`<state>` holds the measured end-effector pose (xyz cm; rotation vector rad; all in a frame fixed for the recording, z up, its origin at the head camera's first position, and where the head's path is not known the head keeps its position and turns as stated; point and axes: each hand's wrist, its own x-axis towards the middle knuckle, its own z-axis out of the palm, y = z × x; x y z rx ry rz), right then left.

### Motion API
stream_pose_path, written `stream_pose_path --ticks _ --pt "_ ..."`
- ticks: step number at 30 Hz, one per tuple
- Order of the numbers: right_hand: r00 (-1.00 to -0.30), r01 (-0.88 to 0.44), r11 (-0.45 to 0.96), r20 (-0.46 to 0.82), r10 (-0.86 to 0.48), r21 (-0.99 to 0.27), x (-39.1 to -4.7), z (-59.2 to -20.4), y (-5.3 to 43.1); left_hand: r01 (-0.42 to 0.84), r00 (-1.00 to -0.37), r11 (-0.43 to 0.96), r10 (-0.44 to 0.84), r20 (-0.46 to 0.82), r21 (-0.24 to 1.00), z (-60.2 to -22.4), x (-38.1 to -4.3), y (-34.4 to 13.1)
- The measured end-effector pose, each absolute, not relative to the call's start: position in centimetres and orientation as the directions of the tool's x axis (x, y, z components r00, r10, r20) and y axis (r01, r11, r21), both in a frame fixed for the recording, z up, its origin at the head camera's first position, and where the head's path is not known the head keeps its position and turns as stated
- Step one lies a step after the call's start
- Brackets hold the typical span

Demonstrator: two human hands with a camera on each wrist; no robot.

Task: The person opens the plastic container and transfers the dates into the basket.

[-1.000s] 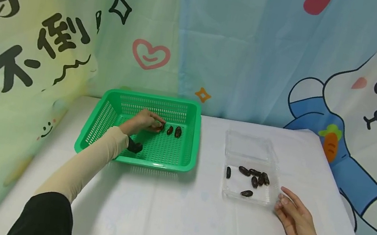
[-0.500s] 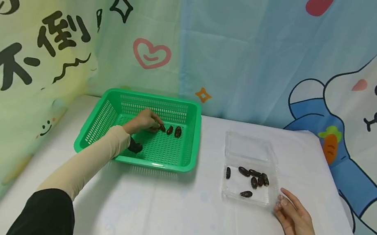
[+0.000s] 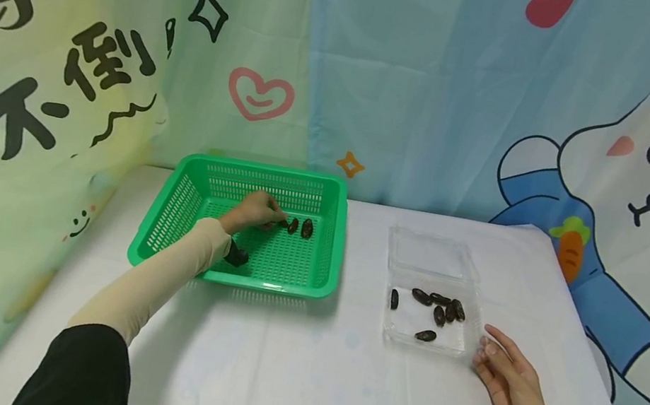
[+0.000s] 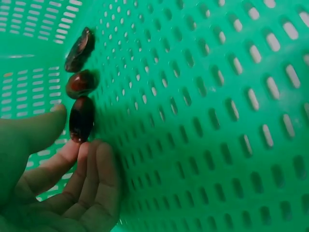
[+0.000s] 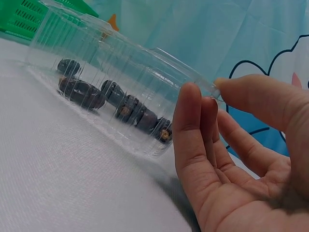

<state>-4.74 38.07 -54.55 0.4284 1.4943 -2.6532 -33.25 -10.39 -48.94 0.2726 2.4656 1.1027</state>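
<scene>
My left hand (image 3: 255, 211) is down inside the green plastic basket (image 3: 327, 282). In the left wrist view its fingertips touch the near end of a dark brown date (image 4: 81, 120), and its thumb lies beside the date, slightly apart. Two more dates, a glossy one (image 4: 81, 84) and a wrinkled one (image 4: 80, 51), continue the row on the basket floor. At the right, my right hand (image 3: 516, 388) pinches the rim of a clear plastic box (image 5: 159, 63) between thumb and fingers. Several dates (image 5: 82, 93) lie in that box.
The box's clear lid (image 3: 427, 254) is folded back toward the rear of the white-covered table (image 3: 303, 371). A printed curtain (image 3: 409, 87) hangs right behind the table. The basket stands at the back left, the box to its right.
My left hand has shifted slightly to the right, its fingers coming away from around the date, which now sits closer to the other two. My right hand stays at the box.
</scene>
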Motion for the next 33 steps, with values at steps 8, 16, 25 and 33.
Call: stream_pose_path --ticks 8,16,25,33 --pt "-0.960 0.190 -0.527 -0.269 0.078 -0.829 -4.7 -54.6 38.1 0.030 -0.896 0.709 0.332 -0.296 0.705 -48.9 -33.5 -9.7" --pt "-0.957 0.201 -0.528 -0.280 0.072 -0.825 -4.8 -54.5 38.1 0.021 -0.889 0.699 0.340 -0.307 0.715 -48.7 -34.1 -10.0" --pt "-0.957 0.205 -0.524 -0.281 0.069 -0.827 -4.9 -54.5 38.0 0.036 -0.889 0.700 0.349 -0.297 0.714 -48.4 -33.6 -10.2" --pt "-0.956 0.209 -0.533 -0.286 0.066 -0.820 -4.9 -54.3 38.0 0.191 -0.885 0.750 0.411 -0.219 0.634 -45.9 -33.3 -10.7"
